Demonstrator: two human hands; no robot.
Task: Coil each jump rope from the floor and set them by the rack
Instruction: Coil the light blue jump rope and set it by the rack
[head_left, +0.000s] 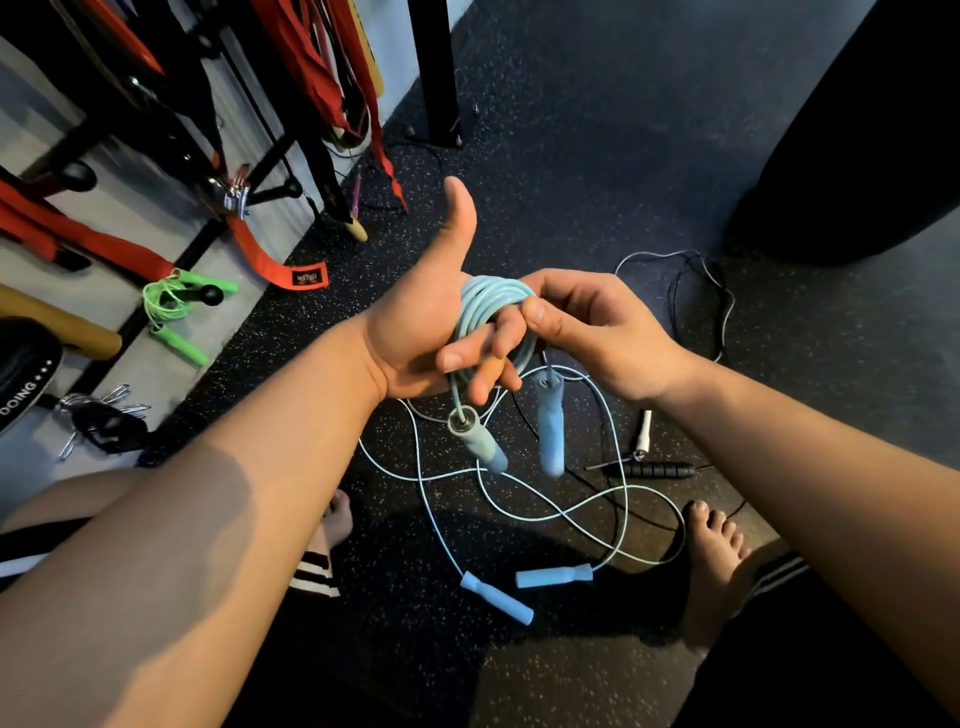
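A light blue jump rope (491, 304) is coiled around the fingers of my left hand (421, 317), thumb up. Its two blue handles (550, 426) dangle below the coil. My right hand (592, 322) pinches the coil from the right side. A second light blue rope (519, 499) lies loose and tangled on the dark speckled floor below, its two handles (553, 576) near my feet. A black rope with a black handle (657, 470) and a thin grey cord (696, 291) lie to the right. A coiled green rope (174, 306) rests by the rack (156, 119) on the left.
Red and orange straps (280, 265) and bands hang from the rack at upper left. A black pouch with metal clips (104, 421) lies at the left. A black post (436, 73) stands at the top, a large dark bag (857, 130) at the upper right. My bare feet (711, 561) frame the tangled rope.
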